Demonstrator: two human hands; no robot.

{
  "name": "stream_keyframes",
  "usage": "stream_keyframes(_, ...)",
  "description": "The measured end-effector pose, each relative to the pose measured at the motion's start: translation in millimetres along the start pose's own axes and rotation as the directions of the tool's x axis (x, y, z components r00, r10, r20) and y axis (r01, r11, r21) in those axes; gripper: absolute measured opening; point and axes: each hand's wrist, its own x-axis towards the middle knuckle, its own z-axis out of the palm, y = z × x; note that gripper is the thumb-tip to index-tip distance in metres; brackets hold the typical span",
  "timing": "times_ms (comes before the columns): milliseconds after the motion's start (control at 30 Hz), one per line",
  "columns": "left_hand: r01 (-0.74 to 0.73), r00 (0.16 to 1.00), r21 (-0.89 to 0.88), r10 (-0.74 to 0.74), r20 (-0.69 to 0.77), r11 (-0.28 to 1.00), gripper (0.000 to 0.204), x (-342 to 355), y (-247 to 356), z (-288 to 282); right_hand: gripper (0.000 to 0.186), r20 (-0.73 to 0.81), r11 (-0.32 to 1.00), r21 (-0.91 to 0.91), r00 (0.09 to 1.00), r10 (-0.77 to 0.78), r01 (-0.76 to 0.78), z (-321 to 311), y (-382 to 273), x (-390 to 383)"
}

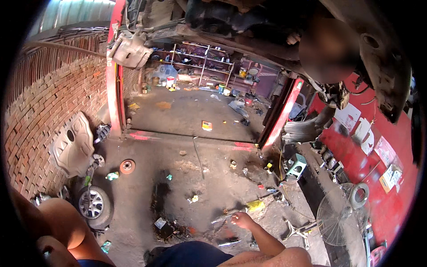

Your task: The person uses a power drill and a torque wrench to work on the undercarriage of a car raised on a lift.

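Observation:
My right hand [242, 220] is low and right of centre, its fingers curled closed. A thin grey metal tool [221, 218] points left from beside the fingers; whether it is in my grip or lies on the floor beyond is not clear. Just past the hand lies a yellow packet [255, 205]. Another shiny metal tool [229, 243] rests on the floor nearer to me. My left arm [62, 222] shows bent at the lower left, and its hand is out of view. Overhead hangs the dark underside of a raised car [231, 38], with a brake caliper [131, 51] at its left.
Red lift posts [114, 89] stand either side. At left, a wheel [92, 205] and a grey cover panel [73, 144] lie by the brick wall. A brake disc [127, 167] is on the floor. On the right are a green stool [296, 166] and a large fan [340, 216].

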Motion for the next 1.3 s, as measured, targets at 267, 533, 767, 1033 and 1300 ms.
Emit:
stream_keyframes(267, -0.108, 0.989, 0.151, 0.122, -0.085, 0.983, 0.057, 12.0, -21.4, 36.4, 0.034, 0.152, 0.995, 0.048, 0.984, -0.092, 0.086, 46.3, -42.9, -17.6)
stream_keyframes(533, -0.070, 0.981, 0.134, 0.093, -0.172, 0.988, 0.066, 16.5, -46.1, 41.1, 0.039, 0.245, 1.000, -0.030, 0.970, -0.001, 0.009, 63.9, -58.2, -59.8)
stream_keyframes(767, -0.076, 0.966, 0.006, 0.076, -0.248, 0.997, 0.074, 8.8, -83.0, 6.1, 0.045, 0.151, 0.992, -0.094, 0.983, 0.100, -0.086, 111.7, -119.8, -95.0)
stream_keyframes(1033, 0.229, 0.866, -0.040, -0.222, -0.448, 0.973, 0.083, -91.0, -116.2, -44.1, 0.037, 0.267, 0.732, 0.567, 0.925, 0.271, -0.379, 226.8, -44.9, -152.5)
stream_keyframes(1300, 0.761, 0.648, -0.023, -0.758, 0.072, 0.649, 0.062, -303.5, -151.1, -64.6, 0.036, 0.316, 0.909, -0.191, 0.854, 0.414, -0.370, 144.4, -175.5, -165.1)
